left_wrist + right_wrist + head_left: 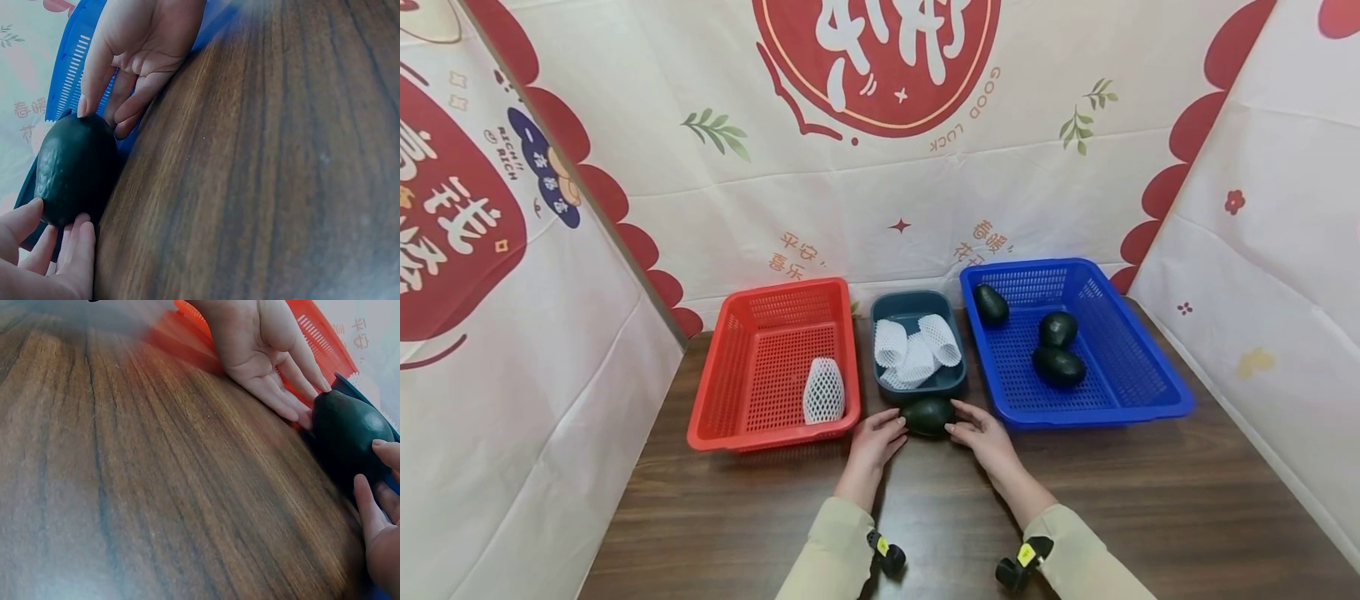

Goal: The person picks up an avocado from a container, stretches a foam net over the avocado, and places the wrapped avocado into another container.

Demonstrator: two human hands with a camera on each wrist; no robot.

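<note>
A dark green avocado lies sideways between my two hands, just in front of the small teal basket. With thumb and fingertips my left hand holds its left end. The right hand grips the opposite end the same way. In the left wrist view the avocado shows a bumpy, shiny skin, and both thumbs touch it. The right wrist view shows the avocado close above the wooden table; whether it touches the wood I cannot tell.
Several white foam net sleeves lie in the teal basket. At left, a red basket holds one item in a white foam net. The blue basket at right contains three avocados. Printed cloth walls stand behind and at both sides.
</note>
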